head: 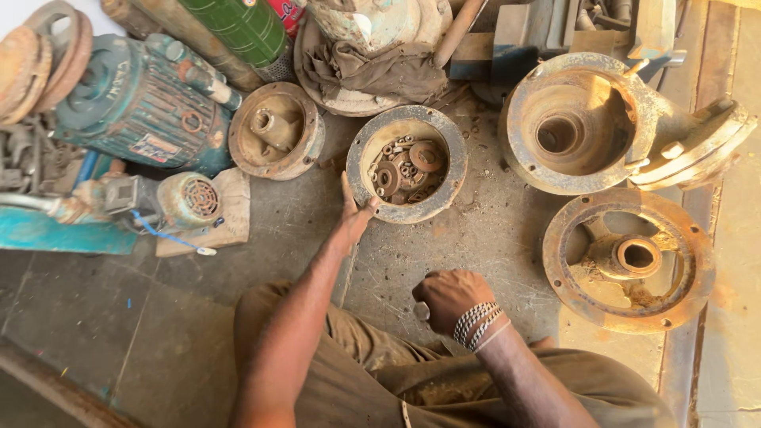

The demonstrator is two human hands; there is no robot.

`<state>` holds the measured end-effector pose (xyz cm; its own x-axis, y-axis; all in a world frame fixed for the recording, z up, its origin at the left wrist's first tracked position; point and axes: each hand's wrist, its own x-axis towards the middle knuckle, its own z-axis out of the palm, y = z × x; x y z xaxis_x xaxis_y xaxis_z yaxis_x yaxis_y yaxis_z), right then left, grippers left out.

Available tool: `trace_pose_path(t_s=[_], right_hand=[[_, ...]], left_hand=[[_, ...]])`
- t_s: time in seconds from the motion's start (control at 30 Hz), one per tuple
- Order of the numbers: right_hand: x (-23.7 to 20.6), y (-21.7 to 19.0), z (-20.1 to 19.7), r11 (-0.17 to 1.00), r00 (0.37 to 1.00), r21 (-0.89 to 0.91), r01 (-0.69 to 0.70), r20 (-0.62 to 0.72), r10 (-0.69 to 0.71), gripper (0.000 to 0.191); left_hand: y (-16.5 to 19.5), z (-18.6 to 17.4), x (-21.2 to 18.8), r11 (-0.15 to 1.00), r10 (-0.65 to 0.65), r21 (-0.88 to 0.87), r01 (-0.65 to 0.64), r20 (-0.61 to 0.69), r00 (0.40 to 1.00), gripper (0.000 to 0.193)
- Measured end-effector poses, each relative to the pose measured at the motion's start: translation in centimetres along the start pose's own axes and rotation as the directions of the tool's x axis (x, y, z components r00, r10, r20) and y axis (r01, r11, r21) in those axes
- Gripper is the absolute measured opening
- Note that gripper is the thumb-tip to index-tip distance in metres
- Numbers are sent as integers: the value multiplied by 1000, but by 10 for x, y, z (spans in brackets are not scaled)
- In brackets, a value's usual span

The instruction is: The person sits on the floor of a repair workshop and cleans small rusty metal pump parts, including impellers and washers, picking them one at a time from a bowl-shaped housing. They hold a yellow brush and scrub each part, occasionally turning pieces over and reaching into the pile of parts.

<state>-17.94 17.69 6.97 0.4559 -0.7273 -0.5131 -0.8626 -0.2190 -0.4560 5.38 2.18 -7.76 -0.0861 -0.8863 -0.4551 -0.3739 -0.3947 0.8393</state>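
Observation:
My left hand reaches forward and rests against the near left rim of a round rusty metal housing that holds several small rusty washers, nuts and rings. My right hand, with bead bands at the wrist, is closed in a fist over a small pale metal piece just above my knee. I sit on the concrete floor, and my brown trousers fill the lower view.
A large rusty pump casing lies at the upper right, a flanged cover below it. A smaller rusty cover, a teal motor, a small fan unit, rags and a green cylinder crowd the back and left.

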Motion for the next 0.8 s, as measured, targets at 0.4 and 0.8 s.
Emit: trace_pose_path(t_s=[0.4,0.8], right_hand=[[33,35,35,999,997,-54,6,79,-2,27],[23,13,5,997,997,-67,49,55,-46,25]], left_hand=[[51,1,-11,947,-292,150,285,32,956,107],[39,3,33,709,-432,688,152,253,866,76]])
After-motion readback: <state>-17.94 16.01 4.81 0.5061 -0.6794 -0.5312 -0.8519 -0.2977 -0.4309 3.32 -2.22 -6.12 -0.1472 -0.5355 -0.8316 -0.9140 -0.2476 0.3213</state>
